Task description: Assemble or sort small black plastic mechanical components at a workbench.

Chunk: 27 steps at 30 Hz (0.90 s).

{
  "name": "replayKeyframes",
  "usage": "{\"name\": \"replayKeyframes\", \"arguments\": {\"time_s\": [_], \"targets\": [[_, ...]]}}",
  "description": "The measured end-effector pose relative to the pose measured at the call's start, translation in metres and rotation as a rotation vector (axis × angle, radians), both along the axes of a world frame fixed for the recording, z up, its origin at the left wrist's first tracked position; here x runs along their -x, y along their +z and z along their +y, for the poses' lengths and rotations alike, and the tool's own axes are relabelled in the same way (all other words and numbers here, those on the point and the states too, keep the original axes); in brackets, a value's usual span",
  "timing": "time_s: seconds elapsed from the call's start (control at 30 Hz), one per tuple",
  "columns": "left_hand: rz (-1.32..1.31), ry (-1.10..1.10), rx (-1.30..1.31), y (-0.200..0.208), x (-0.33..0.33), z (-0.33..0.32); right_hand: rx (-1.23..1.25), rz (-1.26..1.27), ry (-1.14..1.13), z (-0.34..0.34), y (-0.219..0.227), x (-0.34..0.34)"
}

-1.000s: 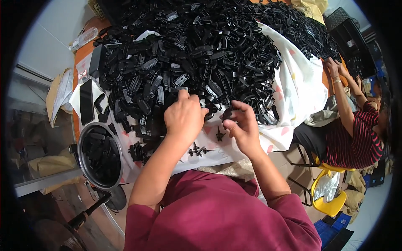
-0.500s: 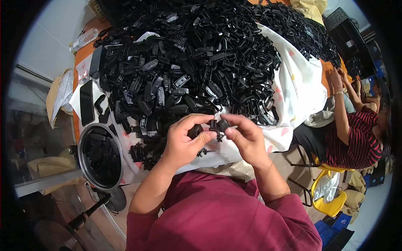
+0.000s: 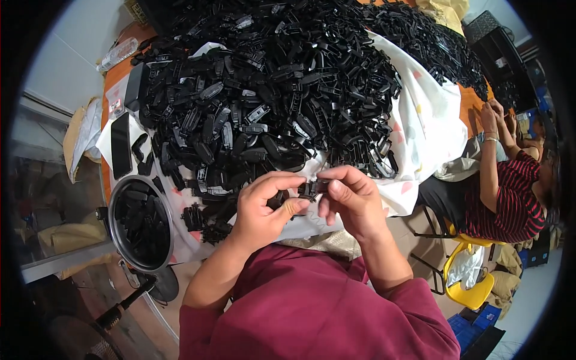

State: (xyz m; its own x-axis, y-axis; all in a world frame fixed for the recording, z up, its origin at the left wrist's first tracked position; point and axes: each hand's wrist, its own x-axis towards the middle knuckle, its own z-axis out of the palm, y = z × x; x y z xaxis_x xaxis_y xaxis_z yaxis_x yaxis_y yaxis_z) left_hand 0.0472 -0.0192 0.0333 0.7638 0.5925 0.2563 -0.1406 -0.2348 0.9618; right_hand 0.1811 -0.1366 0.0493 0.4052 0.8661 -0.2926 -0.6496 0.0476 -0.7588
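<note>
Between both hands, just in front of the heap, is a small black plastic part [image 3: 308,190]. My left hand [image 3: 263,201] pinches its left side between thumb and fingers. From the other side my right hand [image 3: 355,201] grips it with thumb and forefinger, the remaining fingers curled below. Whether it is one piece or two pressed together I cannot make out. Beyond the hands spreads a big heap of black plastic parts [image 3: 252,96], some long and rounded, some frame-like. A few small black pieces [image 3: 193,217] lie left of my left hand.
A round metal-rimmed bowl [image 3: 170,231] of black parts stands at the left. Beside it lie a dark phone [image 3: 121,146] and, farther back, a plastic bottle [image 3: 118,54]. A white patterned cloth [image 3: 429,129] lies under the heap. A person in a striped top [image 3: 507,195] sits at the right.
My right thumb and fingers have shifted on the black part, with the lower fingers now curling under. The part has turned slightly between my hands. The person at the right has moved their hands.
</note>
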Motion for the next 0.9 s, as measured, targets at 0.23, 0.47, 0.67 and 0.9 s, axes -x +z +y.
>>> {"name": "replayKeyframes", "arguments": {"time_s": [0.23, 0.47, 0.67, 0.9], "targets": [[0.023, 0.019, -0.457, 0.011, 0.004, 0.006, 0.104, 0.000, 0.202, -0.008, 0.000, -0.012], [0.002, 0.054, 0.171, -0.005, 0.005, -0.009, 0.150, -0.035, 0.171, -0.002, 0.002, 0.004], [0.056, 0.052, 0.617, -0.019, 0.001, -0.025, 0.235, -0.518, 0.108, -0.007, -0.024, 0.028], [-0.158, -0.021, 1.112, -0.033, 0.023, -0.023, 0.223, -0.802, 0.249, -0.014, -0.021, 0.029]]}}
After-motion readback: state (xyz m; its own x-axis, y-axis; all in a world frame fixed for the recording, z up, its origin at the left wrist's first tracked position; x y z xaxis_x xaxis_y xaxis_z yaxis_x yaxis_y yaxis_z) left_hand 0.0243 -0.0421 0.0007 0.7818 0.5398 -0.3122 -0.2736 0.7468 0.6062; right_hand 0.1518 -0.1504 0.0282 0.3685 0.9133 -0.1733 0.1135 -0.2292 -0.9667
